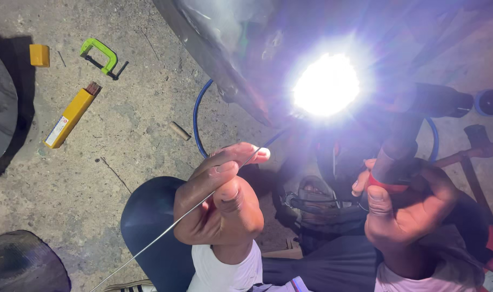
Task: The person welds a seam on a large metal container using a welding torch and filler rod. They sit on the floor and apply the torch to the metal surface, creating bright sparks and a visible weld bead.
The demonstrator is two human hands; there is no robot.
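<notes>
Head view looks down on welding in progress: the left hand (pixel 219 200) pinches a thin wire rod (pixel 203 201) between thumb and fingers, its tip reaching toward the white arc glare (pixel 326 84) on the grey metal sheet (pixel 225 48). The right hand (pixel 406 208) is closed around the torch handle (pixel 395 157), whose head points into the same glare. To do this well, I judge the rod tip should feed into the edge of the bright spot at a low angle, with the torch kept steady and both wrists braced near the knees. The blue hose (pixel 197 121) loops on the concrete floor (pixel 138 135) just behind the left hand and should stay out from under the sheet. Well apart to the left lie a yellow rod box (pixel 71 116), a green clamp (pixel 101 57) and a small yellow block (pixel 39 55).
</notes>
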